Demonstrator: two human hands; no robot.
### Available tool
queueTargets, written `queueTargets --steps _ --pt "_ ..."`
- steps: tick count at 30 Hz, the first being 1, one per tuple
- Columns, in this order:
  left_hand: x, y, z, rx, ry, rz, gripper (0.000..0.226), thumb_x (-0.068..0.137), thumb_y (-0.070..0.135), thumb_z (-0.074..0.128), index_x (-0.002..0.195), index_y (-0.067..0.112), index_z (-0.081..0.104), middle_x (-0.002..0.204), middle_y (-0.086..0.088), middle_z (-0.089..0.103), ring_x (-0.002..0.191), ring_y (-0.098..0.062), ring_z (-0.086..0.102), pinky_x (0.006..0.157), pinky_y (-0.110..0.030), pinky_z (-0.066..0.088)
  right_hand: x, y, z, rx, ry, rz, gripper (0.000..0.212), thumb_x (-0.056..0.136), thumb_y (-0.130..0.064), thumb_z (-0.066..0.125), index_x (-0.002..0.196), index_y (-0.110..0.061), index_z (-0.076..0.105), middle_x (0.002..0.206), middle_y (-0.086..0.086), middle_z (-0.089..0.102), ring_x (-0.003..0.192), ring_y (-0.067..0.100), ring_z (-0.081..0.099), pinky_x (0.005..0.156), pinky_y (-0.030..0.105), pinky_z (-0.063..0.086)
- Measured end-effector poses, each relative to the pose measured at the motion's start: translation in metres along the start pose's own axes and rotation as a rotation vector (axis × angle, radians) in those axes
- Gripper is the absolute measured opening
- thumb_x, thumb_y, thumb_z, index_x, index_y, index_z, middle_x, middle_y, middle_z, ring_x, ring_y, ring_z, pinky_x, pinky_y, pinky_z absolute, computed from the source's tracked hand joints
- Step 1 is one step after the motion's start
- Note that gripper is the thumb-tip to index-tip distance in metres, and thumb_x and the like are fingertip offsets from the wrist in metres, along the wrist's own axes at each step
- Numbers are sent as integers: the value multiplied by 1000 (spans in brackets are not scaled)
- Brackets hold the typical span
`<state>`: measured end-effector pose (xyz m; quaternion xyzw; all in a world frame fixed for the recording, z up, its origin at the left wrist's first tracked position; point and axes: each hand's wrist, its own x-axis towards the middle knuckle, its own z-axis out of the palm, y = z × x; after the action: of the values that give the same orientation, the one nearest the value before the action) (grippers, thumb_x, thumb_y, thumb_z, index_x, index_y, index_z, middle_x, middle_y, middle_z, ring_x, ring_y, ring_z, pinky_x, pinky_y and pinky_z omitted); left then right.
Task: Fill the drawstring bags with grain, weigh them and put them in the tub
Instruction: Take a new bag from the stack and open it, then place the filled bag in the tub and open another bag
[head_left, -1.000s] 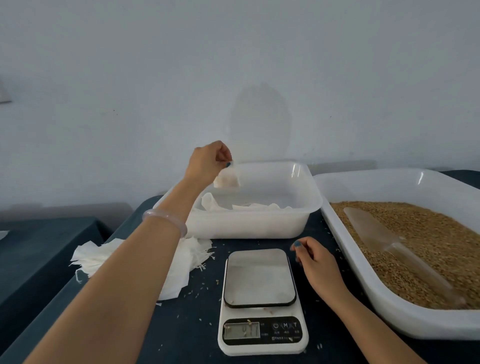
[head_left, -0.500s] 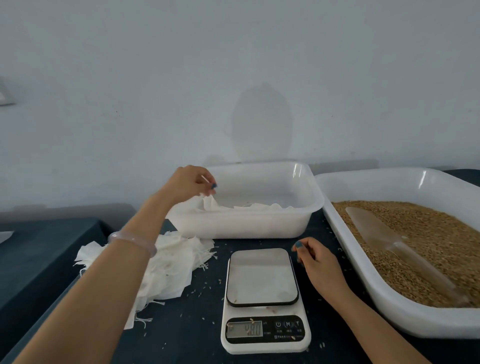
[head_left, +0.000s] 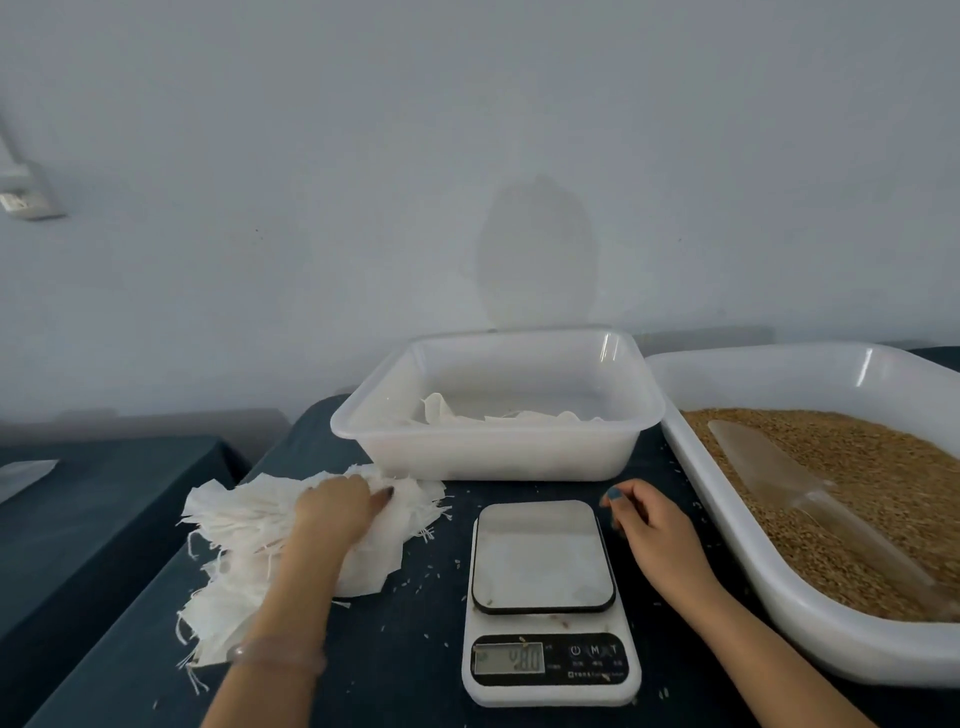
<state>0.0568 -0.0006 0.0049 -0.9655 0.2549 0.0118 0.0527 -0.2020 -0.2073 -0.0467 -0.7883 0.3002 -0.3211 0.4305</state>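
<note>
A pile of empty white drawstring bags (head_left: 249, 540) lies on the dark table at the left, and my left hand (head_left: 337, 506) rests on top of it, thumb toward the tub. My right hand (head_left: 649, 525) sits loosely curled on the table just right of the scale, holding nothing. The white digital scale (head_left: 543, 556) has a bare platform and a lit display. Behind it stands the translucent white tub (head_left: 498, 452) with a few filled white bags (head_left: 498, 415) lying in it. At the right, a large white tray (head_left: 779, 587) holds brown grain (head_left: 872, 467) with a clear scoop (head_left: 779, 478) lying on it.
Stray grains are scattered on the dark tablecloth (head_left: 405, 649) around the scale. A second dark table (head_left: 78, 509) stands lower at the left, with a gap between. A pale wall rises right behind the tub and tray.
My left hand left a bag in the tub, drew back and came down onto the pile of empty bags. My right hand stayed beside the scale.
</note>
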Motion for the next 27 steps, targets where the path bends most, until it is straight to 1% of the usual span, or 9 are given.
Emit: queueTargets --steps 6,9,12,15,17,20,23,25,27 --pt "0 0 9 128 188 -21 25 101 18 42 111 24 63 98 4 61 88 -16 62 63 -26 37 2 0 0 -8 6 6 17 100 -22 51 87 -26 62 75 -5 63 72 5 59 64 20 41" --pt "-3 -4 5 -20 283 -79 21 99 27 47 100 27 67 75 6 51 69 -16 52 58 -26 35 2 0 0 -12 -2 11 17 100 -22 51 87 -26 62 75 -5 63 72 6 60 65 21 41" --pt "-6 -5 3 -219 324 -84 12 91 37 57 87 32 67 71 8 56 65 -15 52 53 -26 33 1 0 -1 -13 -1 7 17 100 -21 51 87 -25 62 74 -5 62 72 7 59 65 21 41" --pt "-9 -7 5 -238 304 -58 39 98 49 49 68 24 56 68 4 56 62 -17 51 53 -28 35 2 0 -1 -17 0 3 17 100 -21 51 87 -25 62 74 -5 62 71 7 59 64 21 40" --pt "-10 -8 7 -304 295 -29 47 102 39 42 61 17 46 67 -1 52 64 -20 51 56 -31 34 2 1 -1 -17 1 5 17 100 -21 51 87 -25 62 75 -5 62 72 7 59 64 21 41" --pt "-14 -9 4 -498 324 -21 44 101 25 41 60 10 41 64 -7 51 61 -22 48 54 -33 31 2 2 0 -18 5 4 17 100 -21 52 87 -26 62 77 -5 64 74 7 60 66 22 43" --pt "-20 -12 -4 -690 445 -42 45 100 22 46 59 7 36 55 -8 44 54 -22 39 52 -34 26 3 2 1 -13 6 9 17 100 -22 52 88 -26 63 78 -5 64 75 7 61 66 22 43" --pt "-23 -15 -9 -777 542 -65 44 100 26 51 62 6 44 54 -8 44 53 -21 38 52 -34 28 4 1 1 -6 10 11 17 100 -22 51 88 -26 63 77 -4 64 74 8 60 65 22 43" --pt "-26 -16 -12 -892 627 -61 35 98 31 57 67 14 52 54 -5 48 54 -16 40 54 -29 33 4 1 1 1 12 14 17 100 -22 51 88 -25 63 77 -5 63 74 8 60 66 23 44"
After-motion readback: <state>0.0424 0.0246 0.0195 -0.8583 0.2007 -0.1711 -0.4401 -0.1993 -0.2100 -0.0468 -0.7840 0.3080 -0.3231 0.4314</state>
